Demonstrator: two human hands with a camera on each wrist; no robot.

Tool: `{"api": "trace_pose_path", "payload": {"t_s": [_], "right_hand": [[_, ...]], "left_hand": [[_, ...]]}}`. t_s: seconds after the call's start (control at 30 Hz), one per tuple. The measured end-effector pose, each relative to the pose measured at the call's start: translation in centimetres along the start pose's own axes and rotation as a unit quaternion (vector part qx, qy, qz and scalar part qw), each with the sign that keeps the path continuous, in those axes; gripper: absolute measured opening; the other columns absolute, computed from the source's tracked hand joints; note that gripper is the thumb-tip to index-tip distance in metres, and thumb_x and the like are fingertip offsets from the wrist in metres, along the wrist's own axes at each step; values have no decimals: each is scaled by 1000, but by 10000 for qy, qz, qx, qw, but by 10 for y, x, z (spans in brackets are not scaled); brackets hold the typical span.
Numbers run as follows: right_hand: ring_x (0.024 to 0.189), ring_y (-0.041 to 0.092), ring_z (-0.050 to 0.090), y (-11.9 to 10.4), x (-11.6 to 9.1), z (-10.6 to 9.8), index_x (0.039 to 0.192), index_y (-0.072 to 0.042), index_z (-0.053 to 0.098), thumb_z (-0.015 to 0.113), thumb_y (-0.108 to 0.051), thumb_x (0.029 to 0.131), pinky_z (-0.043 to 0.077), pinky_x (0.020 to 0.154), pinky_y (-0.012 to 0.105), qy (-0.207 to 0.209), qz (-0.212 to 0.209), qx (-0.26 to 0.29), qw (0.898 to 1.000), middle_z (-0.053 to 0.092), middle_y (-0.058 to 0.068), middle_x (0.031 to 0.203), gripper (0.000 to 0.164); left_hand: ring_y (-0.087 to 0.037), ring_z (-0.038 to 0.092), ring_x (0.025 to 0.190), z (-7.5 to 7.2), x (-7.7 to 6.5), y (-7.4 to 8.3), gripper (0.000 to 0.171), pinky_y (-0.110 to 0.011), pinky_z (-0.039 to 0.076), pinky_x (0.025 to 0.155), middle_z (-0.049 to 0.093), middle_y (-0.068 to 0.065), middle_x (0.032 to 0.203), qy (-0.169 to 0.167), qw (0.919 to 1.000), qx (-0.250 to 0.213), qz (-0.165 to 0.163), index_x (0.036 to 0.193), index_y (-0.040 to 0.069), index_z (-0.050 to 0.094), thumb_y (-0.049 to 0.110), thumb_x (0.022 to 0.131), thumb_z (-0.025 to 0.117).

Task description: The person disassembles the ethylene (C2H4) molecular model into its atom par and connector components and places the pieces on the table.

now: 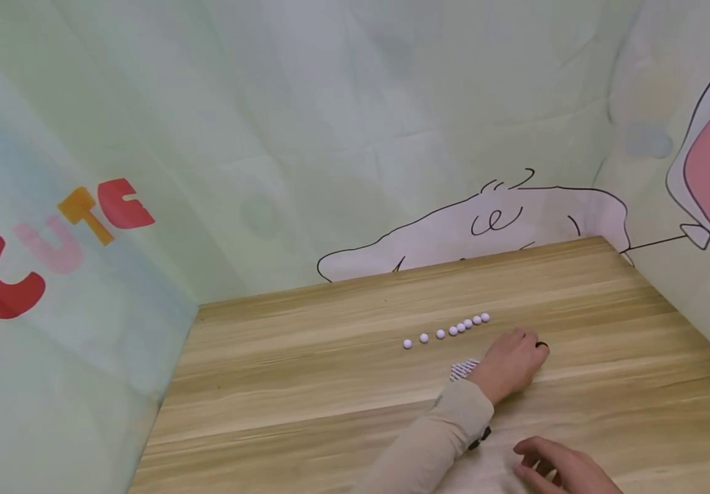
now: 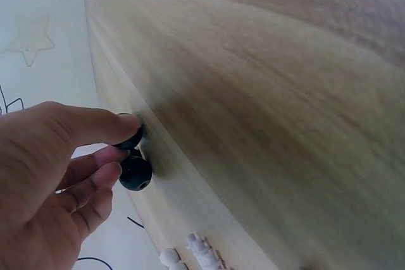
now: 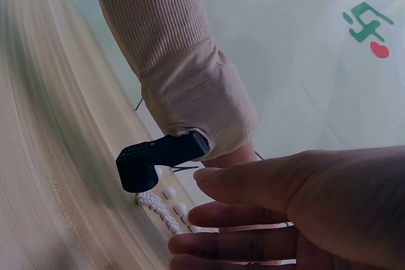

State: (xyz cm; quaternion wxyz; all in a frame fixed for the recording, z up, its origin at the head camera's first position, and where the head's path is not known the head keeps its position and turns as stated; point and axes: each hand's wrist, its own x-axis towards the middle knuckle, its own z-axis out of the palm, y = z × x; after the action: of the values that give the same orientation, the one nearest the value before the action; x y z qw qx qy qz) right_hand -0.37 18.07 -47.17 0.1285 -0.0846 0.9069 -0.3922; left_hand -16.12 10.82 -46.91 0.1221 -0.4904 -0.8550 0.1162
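In the head view my left hand [image 1: 509, 363] reaches across to the right over the wooden table. Its thumb presses on one black bead [image 2: 130, 136] in the left wrist view, and a second black bead [image 2: 136, 174] with a visible hole sits at the fingertips. Beyond the hand, white round beads [image 1: 440, 334] lie in a slanting row. A small block of white pieces with dark gaps [image 1: 464, 369] is partly covered by the left wrist. My right hand [image 1: 567, 470] hovers near the front edge of the view, fingers loosely bent and holding nothing.
The wooden tabletop [image 1: 280, 357] meets printed cloth walls [image 1: 256, 151] at the back and sides. A black wrist camera [image 3: 158, 159] is strapped at the left sleeve [image 1: 429, 439], which crosses in front of the right hand.
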Motion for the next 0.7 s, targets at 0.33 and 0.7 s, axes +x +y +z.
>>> {"api": "trace_pose_path", "payload": {"t_s": [0.33, 0.7], "right_hand": [[69, -6, 53, 1, 10, -3, 105, -4, 64, 59, -25, 94, 47, 58, 21, -233, -126, 53, 9996, 66, -4, 87, 24], [78, 4, 59, -14, 17, -7, 102, -14, 67, 70, -28, 86, 49, 65, 24, 921, 414, -850, 9912, 67, -5, 97, 22]], "left_hand": [[-7, 54, 99, 0, -6, -7, 16, -20, 49, 82, 57, 7, 106, -245, 9993, -195, -217, 111, 28, 60, 24, 97, 55], [-5, 52, 99, -28, -26, -38, 32, -16, 45, 84, 55, 9, 112, -291, 9907, -935, -948, 125, 27, 56, 38, 96, 55]]}}
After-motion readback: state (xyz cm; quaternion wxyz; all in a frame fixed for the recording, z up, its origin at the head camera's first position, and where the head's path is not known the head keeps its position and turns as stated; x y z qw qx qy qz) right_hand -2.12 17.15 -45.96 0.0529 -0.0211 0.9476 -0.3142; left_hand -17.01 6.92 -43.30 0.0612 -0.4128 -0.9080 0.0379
